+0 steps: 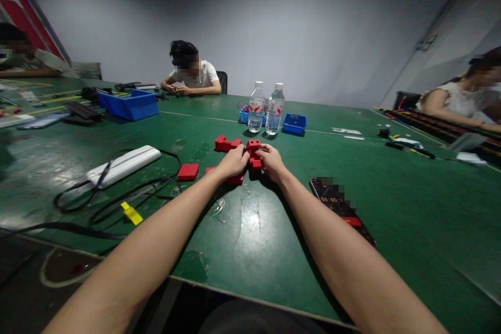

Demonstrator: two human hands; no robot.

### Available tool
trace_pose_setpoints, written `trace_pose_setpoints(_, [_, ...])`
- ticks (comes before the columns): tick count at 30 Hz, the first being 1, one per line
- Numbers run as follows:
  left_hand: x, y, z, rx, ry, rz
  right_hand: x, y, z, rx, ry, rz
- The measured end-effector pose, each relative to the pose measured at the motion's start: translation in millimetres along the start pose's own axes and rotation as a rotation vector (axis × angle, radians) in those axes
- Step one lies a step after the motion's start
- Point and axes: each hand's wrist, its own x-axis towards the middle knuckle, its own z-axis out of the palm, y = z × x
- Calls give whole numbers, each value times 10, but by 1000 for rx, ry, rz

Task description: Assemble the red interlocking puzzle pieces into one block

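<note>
My left hand (235,160) and my right hand (271,162) meet over the middle of the green table, fingers closed on a red block with holes in its top (254,145). The block has a notched shape and stands upright between them. Another notched red block (227,143) lies just beyond my left hand. A flat red block (188,171) sits apart to the left. Partly covered by my left hand and wrist is one more red piece (236,179); its full shape is hidden.
Two water bottles (255,109) stand beyond my hands, beside a small blue tray (295,123). A white power strip (124,166) with black cable lies left, a phone (340,209) right. A larger blue bin (129,104) stands far left. Other people sit around the table.
</note>
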Motion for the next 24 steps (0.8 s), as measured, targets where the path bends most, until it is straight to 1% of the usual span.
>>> trace_pose_setpoints(14, [-4,3,0,7,-1,-4,-16,-15,0,4,-19,4])
trace_pose_setpoints(19, [-1,-14,8,-9,5,-6,-18,-21,4,2,-2,-34])
trace_pose_setpoints(24, [6,-45,9,-23,-7,11,6,0,1,-31,-22,-101])
